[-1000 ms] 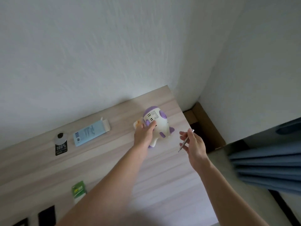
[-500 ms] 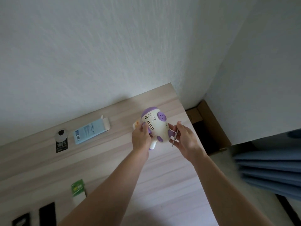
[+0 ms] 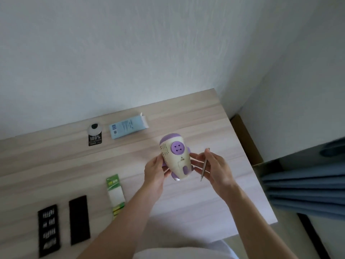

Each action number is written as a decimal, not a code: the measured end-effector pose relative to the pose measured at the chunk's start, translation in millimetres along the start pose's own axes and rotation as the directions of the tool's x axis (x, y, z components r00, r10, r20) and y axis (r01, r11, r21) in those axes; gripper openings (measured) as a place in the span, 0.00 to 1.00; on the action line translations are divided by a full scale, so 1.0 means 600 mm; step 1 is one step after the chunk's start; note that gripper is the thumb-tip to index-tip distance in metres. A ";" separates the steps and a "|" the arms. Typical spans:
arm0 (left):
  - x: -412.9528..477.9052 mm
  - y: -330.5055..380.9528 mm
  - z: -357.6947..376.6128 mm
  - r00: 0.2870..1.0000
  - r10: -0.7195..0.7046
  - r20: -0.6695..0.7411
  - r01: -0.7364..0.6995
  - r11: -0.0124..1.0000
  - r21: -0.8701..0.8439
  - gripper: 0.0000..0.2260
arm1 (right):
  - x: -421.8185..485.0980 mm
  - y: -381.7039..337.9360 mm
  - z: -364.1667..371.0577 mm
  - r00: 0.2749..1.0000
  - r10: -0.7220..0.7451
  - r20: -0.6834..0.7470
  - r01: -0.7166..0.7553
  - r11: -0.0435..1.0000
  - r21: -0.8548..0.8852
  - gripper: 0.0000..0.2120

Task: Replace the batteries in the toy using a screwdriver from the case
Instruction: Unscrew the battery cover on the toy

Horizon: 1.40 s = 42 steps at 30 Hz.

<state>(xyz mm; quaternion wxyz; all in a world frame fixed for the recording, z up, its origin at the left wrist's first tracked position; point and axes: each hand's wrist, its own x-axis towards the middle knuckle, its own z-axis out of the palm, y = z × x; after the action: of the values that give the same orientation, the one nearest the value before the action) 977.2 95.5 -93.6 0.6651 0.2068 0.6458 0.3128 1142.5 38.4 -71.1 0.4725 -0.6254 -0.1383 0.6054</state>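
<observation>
A cream and purple toy (image 3: 175, 156) is held above the wooden table (image 3: 214, 128), its underside with a purple disc turned toward me. My left hand (image 3: 155, 170) grips its left side. My right hand (image 3: 214, 169) touches the toy's right side with its fingertips and pinches a thin silver screwdriver (image 3: 205, 165) that points down. The open black screwdriver case (image 3: 49, 229) with its bits lies at the lower left, its lid (image 3: 79, 219) beside it. A green and white battery pack (image 3: 115, 195) lies near my left forearm.
A light blue box (image 3: 128, 128) and a black-and-white tag (image 3: 95, 136) lie near the wall. The table's right edge drops to a brown cardboard box (image 3: 246, 139) on the floor. Blue curtain folds (image 3: 302, 191) hang at the right.
The toy has been lifted off the table and drawn toward me, turned so its underside faces up. My right hand with the screwdriver closed in on the toy's right side.
</observation>
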 end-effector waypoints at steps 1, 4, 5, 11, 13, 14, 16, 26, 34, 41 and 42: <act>-0.014 -0.005 -0.025 1.000 -0.014 0.021 0.014 1.000 0.003 0.13 | -0.018 0.012 0.010 1.000 0.010 -0.006 -0.010 1.000 0.007 0.20; -0.042 -0.025 -0.090 0.997 -0.048 0.052 0.049 0.999 -0.018 0.12 | -0.067 0.047 0.038 0.999 0.032 -0.026 -0.031 0.999 0.037 0.19; -0.049 -0.031 -0.108 0.997 -0.057 0.059 0.059 0.998 -0.030 0.12 | -0.080 0.060 0.047 0.999 0.039 -0.037 -0.038 0.999 0.031 0.20; -0.066 -0.074 -0.188 0.988 -0.074 0.136 0.075 0.997 -0.003 0.12 | -0.137 0.136 0.088 0.994 0.070 -0.090 -0.072 0.997 -0.021 0.20; -0.068 -0.089 -0.205 0.986 -0.067 0.154 0.065 0.998 0.017 0.12 | -0.150 0.152 0.096 0.991 0.075 -0.108 -0.079 0.996 -0.032 0.19; -0.068 -0.097 -0.213 0.985 -0.067 0.161 0.063 0.998 0.027 0.12 | -0.156 0.161 0.099 0.990 0.079 -0.119 -0.084 0.996 -0.034 0.19; -0.067 -0.110 -0.222 0.983 -0.071 0.168 0.067 0.997 0.031 0.12 | -0.164 0.175 0.100 0.987 0.085 -0.137 -0.090 0.996 -0.026 0.20; -0.064 -0.127 -0.240 0.974 -0.126 0.186 0.127 0.992 0.007 0.08 | -0.183 0.209 0.108 0.973 0.100 -0.206 -0.096 0.995 0.029 0.21; -0.067 -0.121 -0.242 0.977 -0.110 0.183 0.108 0.994 0.022 0.14 | -0.204 0.200 0.091 0.936 -0.069 -0.345 0.042 0.995 -0.086 0.19; -0.073 -0.101 -0.254 0.980 -0.043 0.194 0.031 0.998 0.063 0.15 | -0.214 0.178 0.103 0.949 -0.132 -0.285 0.143 0.990 0.016 0.17; -0.073 -0.098 -0.257 0.980 -0.024 0.195 0.005 0.995 0.099 0.17 | -0.214 0.175 0.107 0.952 -0.135 -0.274 0.145 0.989 0.015 0.16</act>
<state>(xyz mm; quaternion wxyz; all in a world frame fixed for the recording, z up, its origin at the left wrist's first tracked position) 834.9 3.3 -114.0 0.7168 0.2642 0.5931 0.2541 1014.2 -84.2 -59.1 0.5394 -0.6832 -0.1054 0.4808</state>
